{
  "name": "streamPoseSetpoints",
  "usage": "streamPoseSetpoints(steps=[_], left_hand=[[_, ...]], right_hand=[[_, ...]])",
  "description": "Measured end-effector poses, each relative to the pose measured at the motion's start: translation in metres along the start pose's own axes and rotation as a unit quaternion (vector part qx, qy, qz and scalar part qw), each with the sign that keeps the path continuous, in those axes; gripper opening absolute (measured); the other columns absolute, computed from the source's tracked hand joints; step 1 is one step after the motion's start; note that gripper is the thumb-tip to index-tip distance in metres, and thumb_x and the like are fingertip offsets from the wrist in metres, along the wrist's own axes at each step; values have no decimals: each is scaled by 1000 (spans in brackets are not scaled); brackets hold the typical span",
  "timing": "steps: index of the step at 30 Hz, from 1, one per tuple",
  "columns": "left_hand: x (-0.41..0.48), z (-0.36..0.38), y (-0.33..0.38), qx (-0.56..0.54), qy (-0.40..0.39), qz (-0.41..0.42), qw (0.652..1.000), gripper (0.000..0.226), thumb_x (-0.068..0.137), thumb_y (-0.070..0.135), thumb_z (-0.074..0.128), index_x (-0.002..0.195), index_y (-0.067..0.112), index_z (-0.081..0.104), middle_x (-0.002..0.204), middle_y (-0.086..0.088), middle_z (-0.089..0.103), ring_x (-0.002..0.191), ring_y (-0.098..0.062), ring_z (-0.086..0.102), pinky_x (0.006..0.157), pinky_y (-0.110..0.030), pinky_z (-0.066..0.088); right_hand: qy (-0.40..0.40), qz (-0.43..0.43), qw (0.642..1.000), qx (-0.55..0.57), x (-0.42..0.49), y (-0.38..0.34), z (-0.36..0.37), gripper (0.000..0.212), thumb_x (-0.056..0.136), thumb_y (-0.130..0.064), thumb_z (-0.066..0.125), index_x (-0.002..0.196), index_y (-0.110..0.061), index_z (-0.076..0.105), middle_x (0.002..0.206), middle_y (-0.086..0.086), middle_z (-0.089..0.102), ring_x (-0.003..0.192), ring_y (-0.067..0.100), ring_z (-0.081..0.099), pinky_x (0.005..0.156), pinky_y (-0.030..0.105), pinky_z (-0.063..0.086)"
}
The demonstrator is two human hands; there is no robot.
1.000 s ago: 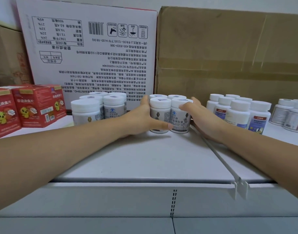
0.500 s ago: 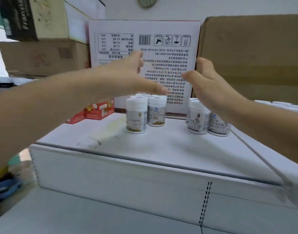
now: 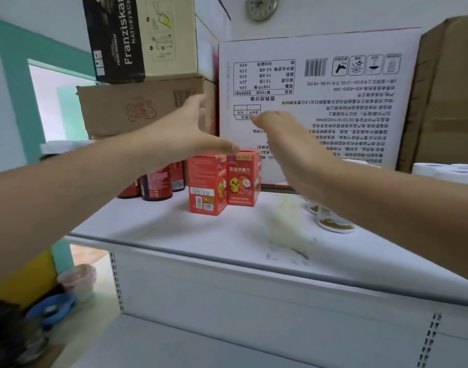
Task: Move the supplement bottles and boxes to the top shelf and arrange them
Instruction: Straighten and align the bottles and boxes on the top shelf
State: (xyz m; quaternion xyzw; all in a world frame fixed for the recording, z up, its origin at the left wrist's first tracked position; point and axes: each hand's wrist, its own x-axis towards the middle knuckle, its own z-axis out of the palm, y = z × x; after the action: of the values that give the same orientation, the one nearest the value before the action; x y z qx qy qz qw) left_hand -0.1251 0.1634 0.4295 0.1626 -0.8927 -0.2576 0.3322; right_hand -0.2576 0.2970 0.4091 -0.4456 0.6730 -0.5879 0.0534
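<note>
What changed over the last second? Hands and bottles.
The left hand and right hand let go of the cluster they clasped a second ago, rose and swung left. Both now hover open, holding nothing, above the red boxes. White-capped bottles still stand on the shelf, mostly hidden behind the right forearm. The white carton behind has not moved.

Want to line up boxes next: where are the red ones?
Head view, left of centre: the two red boxes stand on the white shelf below the left hand, dark red bottles on their left.
</note>
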Motion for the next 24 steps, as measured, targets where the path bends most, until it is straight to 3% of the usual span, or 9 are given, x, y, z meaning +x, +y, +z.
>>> streamPoseSetpoints(steps=[2,5,8,11,13,15,16,19,24], left_hand=[[7,-3,-20,-37,-3,-9,999,127,56,61,82,155,31,9,162,7,22,140,-11,32,100,-28,27],[19,5,-47,-119,-10,-10,993,139,46,69,83,156,31,7,163,3,17,145,-15,27,107,-32,30],[30,19,-70,-207,-33,-9,978,146,37,71,79,156,30,5,164,0,15,146,-15,23,115,-41,30],[34,33,-92,-303,-95,-8,948,157,29,68,88,155,27,5,157,4,32,136,-9,43,104,-36,45],[37,40,-107,-343,-144,1,928,139,31,62,92,148,25,25,136,4,56,114,-11,64,86,-30,55],[40,43,-114,-350,-177,27,919,108,38,58,93,130,32,40,117,6,71,103,-15,70,76,-27,57],[41,44,-117,-354,-182,30,917,110,42,55,93,133,32,38,113,9,72,103,-15,70,76,-27,57],[42,47,-123,-357,-205,41,910,112,48,45,93,140,20,35,116,0,71,107,-24,68,84,-39,54],[41,48,-128,-338,-262,61,902,91,63,35,81,142,19,39,123,-2,68,111,-20,67,82,-28,56]], right_hand=[[27,41,998,37,16,5,24,65,89,-51,40,146,-21,30,137,1,43,113,22,46,84,39,34],[92,92,989,63,34,16,49,62,89,-54,40,139,-17,37,126,-2,45,92,14,49,64,31,34],[131,117,983,53,47,35,60,84,72,-67,40,140,-18,36,136,4,48,112,22,54,91,46,44],[114,112,983,87,49,55,65,94,67,-69,47,145,-19,31,129,6,57,101,20,66,88,43,53],[80,105,984,123,51,63,67,88,70,-65,57,141,-16,38,115,6,67,87,14,72,79,34,59],[55,116,980,149,53,66,68,89,62,-64,62,135,-16,43,109,12,71,90,25,74,87,47,57],[47,119,980,156,54,68,69,90,60,-64,62,134,-16,44,110,14,71,92,30,73,90,52,55],[35,121,980,154,55,72,69,80,69,-61,60,134,-17,45,112,14,71,95,31,72,92,54,54],[22,124,980,157,58,78,67,58,88,-52,53,134,-18,49,119,14,68,101,30,70,94,53,53]])
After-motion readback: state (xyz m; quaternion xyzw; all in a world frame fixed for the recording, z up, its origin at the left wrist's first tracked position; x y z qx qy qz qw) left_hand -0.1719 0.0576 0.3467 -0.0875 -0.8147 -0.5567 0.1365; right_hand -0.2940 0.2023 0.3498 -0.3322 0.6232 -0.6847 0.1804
